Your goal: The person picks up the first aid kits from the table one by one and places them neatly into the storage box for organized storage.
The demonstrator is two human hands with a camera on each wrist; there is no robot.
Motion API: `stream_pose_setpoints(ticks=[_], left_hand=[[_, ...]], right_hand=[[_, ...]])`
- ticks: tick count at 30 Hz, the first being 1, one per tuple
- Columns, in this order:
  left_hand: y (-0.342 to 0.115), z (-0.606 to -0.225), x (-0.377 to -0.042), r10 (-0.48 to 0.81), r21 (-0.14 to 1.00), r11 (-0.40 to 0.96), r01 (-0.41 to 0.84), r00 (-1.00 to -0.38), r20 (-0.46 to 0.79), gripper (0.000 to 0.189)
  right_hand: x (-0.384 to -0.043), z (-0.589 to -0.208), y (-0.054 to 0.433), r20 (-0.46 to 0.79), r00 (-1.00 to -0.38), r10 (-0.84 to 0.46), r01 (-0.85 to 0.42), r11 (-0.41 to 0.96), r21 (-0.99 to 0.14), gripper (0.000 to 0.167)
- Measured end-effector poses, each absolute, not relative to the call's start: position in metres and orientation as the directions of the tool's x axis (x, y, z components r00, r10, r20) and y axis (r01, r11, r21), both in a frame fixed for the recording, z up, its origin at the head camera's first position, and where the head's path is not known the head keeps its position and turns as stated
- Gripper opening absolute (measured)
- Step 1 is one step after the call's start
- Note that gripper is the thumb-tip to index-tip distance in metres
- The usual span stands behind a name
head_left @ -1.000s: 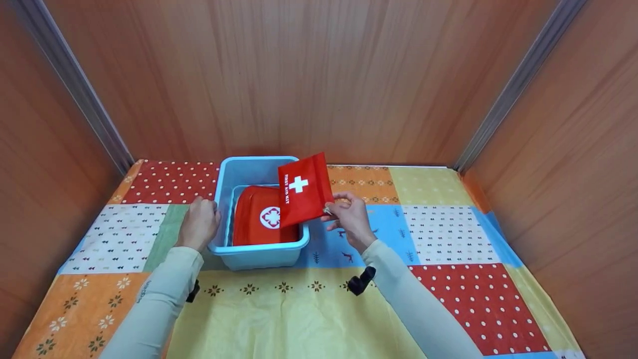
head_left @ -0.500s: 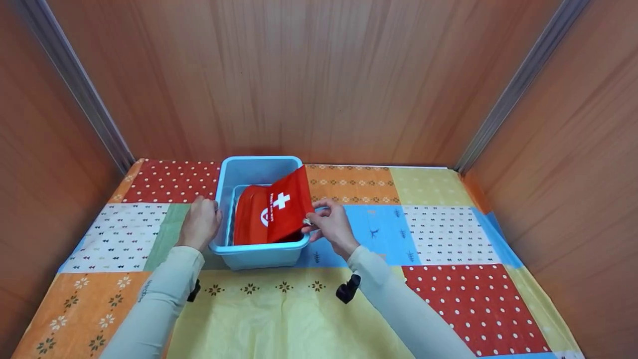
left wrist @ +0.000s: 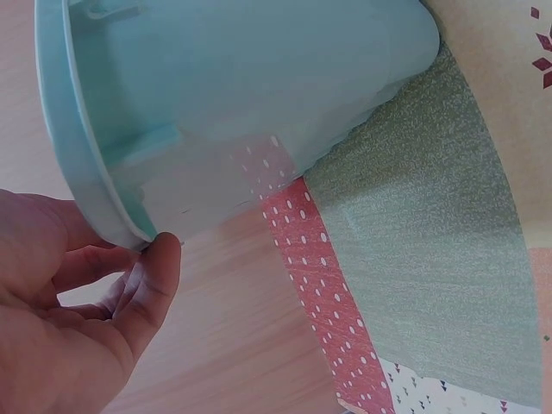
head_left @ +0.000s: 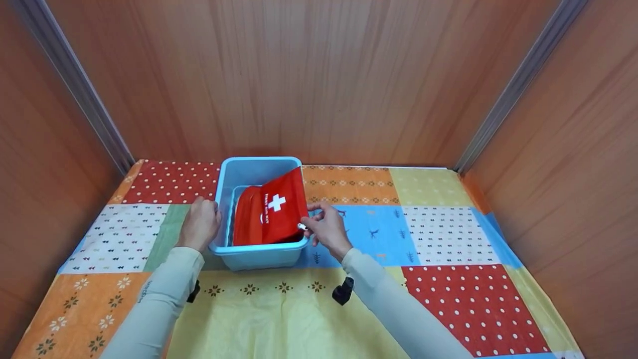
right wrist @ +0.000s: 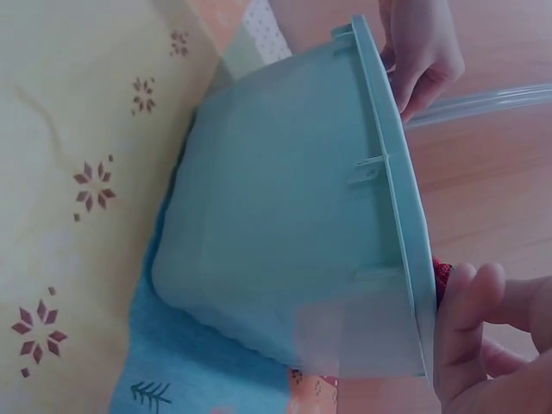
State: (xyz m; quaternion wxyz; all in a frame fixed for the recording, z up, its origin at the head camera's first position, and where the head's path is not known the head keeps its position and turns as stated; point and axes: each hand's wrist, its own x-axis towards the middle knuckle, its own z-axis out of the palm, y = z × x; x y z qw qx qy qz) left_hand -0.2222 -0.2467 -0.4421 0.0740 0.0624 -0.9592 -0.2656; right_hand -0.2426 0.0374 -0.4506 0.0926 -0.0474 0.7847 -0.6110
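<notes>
A light blue plastic bin [head_left: 259, 248] stands on the patchwork cloth. My left hand [head_left: 199, 224] grips its left rim; in the left wrist view the thumb and fingers [left wrist: 155, 289] close over the edge. With my right hand [head_left: 326, 228] I pinch the right edge of a red first aid kit pouch [head_left: 284, 207], printed with a white cross. The pouch is tilted, its right side raised near the bin's right rim. Under it in the bin lies another red case [head_left: 247, 214], whose round white emblem is mostly covered. In the right wrist view only a sliver of red shows above the rim.
Patchwork cloth [head_left: 374, 234] covers the table around the bin. A wood-grain panel [head_left: 319, 85] rises behind, with more panels at both sides and metal strips [head_left: 493, 109] in the corners. Black wrist cameras [head_left: 343, 290] sit on the sleeves.
My right hand has moved left and slightly down with the first aid kit pouch, bringing it further into the bin and over the other red case. My left hand stays on the rim.
</notes>
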Motion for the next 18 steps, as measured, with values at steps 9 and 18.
stream_pose_setpoints(ticks=[9, 18], left_hand=[[-0.2474, -0.4415, -0.2227, -0.172, 0.507, 0.855, -0.113, -0.982, 0.072, 0.025], [-0.2452, -0.4433, -0.2244, -0.163, 0.452, 0.887, -0.093, -0.980, 0.118, 0.025]], right_hand=[[-0.2432, -0.4514, 0.0347, -0.057, -0.977, -0.205, -0.021, 0.362, -0.932, 0.032], [-0.2438, -0.4556, 0.0433, -0.061, -0.981, -0.186, -0.016, 0.385, -0.923, 0.029]])
